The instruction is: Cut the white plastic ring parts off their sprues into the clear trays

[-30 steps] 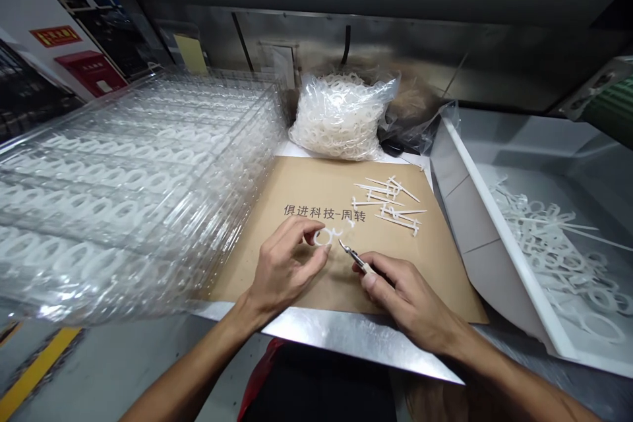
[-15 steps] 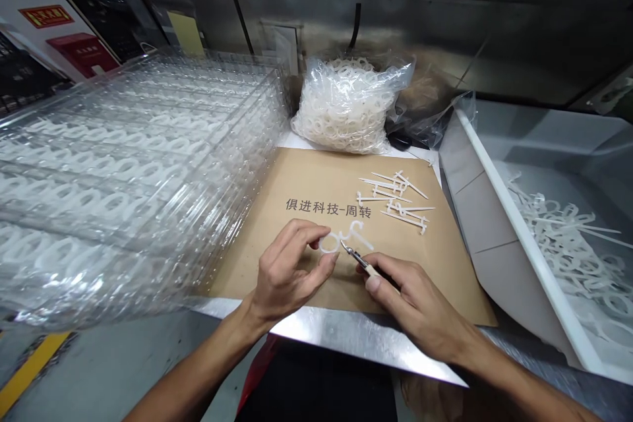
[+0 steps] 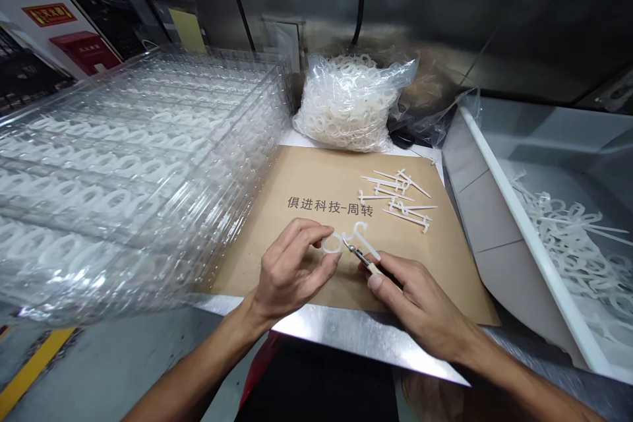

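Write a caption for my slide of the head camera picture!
Left hand holds a white plastic piece; right hand holds a small cutter.

Bare hands (image 3: 291, 270) and forearms (image 3: 188, 369) — below them, a black garment (image 3: 316, 382) with a red strip (image 3: 260, 369) down its edge.

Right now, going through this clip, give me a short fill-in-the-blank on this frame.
The hand holding the small cutters is the ____ one.
The hand pinching the white plastic ring is the ____ one.
The clear bag behind the brown sheet is full of white ____.

Missing words: right; left; rings.
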